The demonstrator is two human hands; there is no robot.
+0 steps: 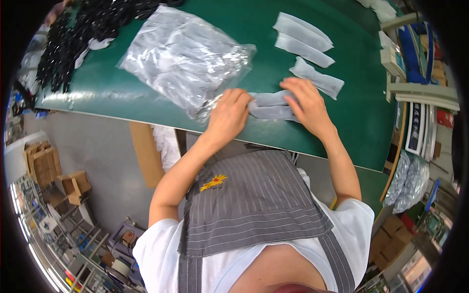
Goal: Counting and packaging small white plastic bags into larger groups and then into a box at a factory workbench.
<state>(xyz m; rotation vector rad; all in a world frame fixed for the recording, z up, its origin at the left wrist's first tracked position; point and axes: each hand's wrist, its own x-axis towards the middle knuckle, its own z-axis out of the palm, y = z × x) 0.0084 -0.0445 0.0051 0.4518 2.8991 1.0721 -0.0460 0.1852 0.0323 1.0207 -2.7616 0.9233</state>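
Note:
At the near edge of the green table (195,128), my left hand (228,113) is closed, its fingertips pinching the left end of a pale, translucent sleeve-like piece (271,102). This piece lies in two lengthwise strips, flat or folded; I cannot tell which. My right hand (310,108) arches over its right end, thumb and fingers apart, thumb touching the strips. Just beyond, a similar loose pale piece (320,80) lies askew. Two more pale strips (304,41) rest farther back. Left of my hands is a large clear plastic bag (183,56) filled with whitish pieces.
Bundles of black cords or cables (90,29) cover the table's far left. Shelving (422,90) with boxes stands along the right side. Cardboard boxes (46,166) sit on the floor at left, and a brown board (145,154) is beneath the table edge.

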